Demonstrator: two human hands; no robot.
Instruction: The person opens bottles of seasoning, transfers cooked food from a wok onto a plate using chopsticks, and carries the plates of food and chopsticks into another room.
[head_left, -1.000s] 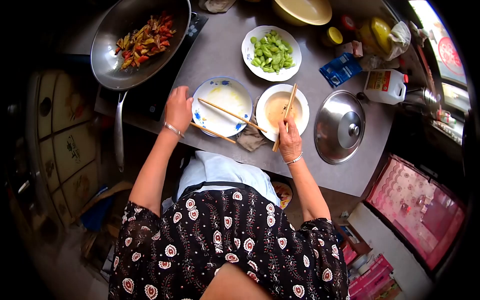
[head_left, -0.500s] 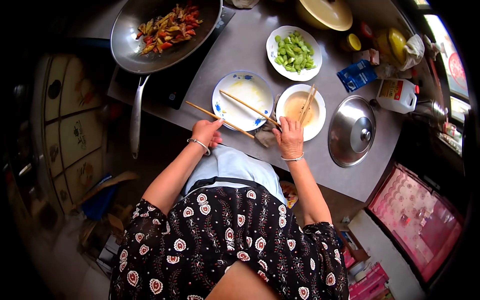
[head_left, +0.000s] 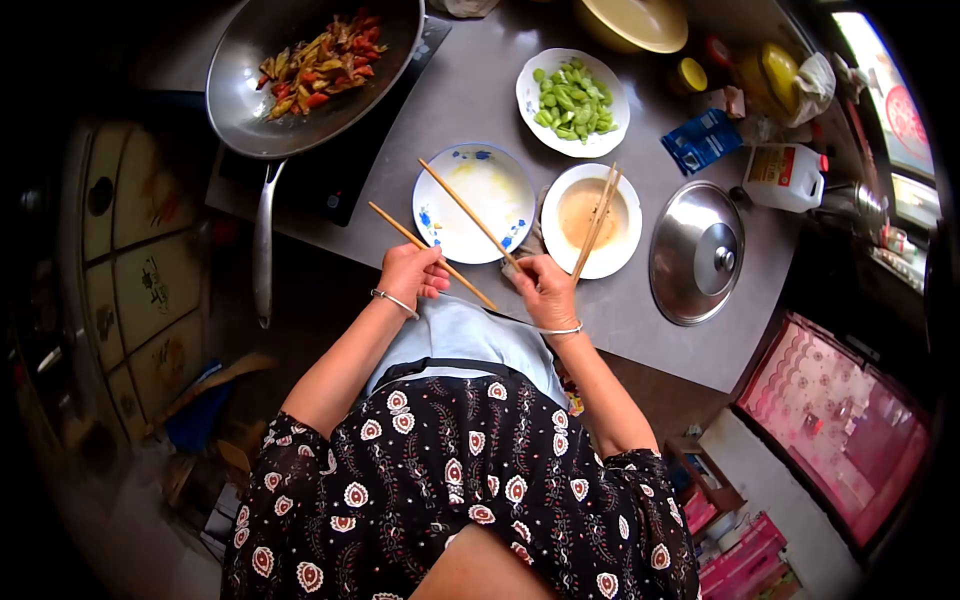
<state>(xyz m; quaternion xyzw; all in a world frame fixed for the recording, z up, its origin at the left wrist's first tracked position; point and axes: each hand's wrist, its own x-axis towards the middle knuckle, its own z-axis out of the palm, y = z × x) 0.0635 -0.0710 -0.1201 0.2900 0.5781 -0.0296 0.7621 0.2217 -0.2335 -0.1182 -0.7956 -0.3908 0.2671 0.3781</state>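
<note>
One wooden chopstick (head_left: 394, 224) is pinched in my left hand (head_left: 410, 275), its far end pointing up and left. My right hand (head_left: 550, 292) has its fingers closed on the lower end of another chopstick (head_left: 458, 202), which slants over a white plate with blue flowers (head_left: 427, 190). Only a few oily traces show on that plate. Just beyond my right hand, a white bowl (head_left: 634, 245) holds a thin brownish liquid, and a pair of chopsticks (head_left: 600, 215) leans across it. Part of a grey cloth (head_left: 533, 240) shows between plate and bowl.
A wok (head_left: 240, 130) with cooked red and yellow pieces sits on the cooktop at left, handle toward me. Farther back stands a plate of chopped green vegetables (head_left: 572, 100). To the right are a steel lid (head_left: 690, 260), a white jug (head_left: 785, 178) and a blue packet (head_left: 702, 142).
My right hand has drawn down and left, turning its fingers around the chopstick end. That chopstick's far end has shifted up and left. The view has moved slightly.
</note>
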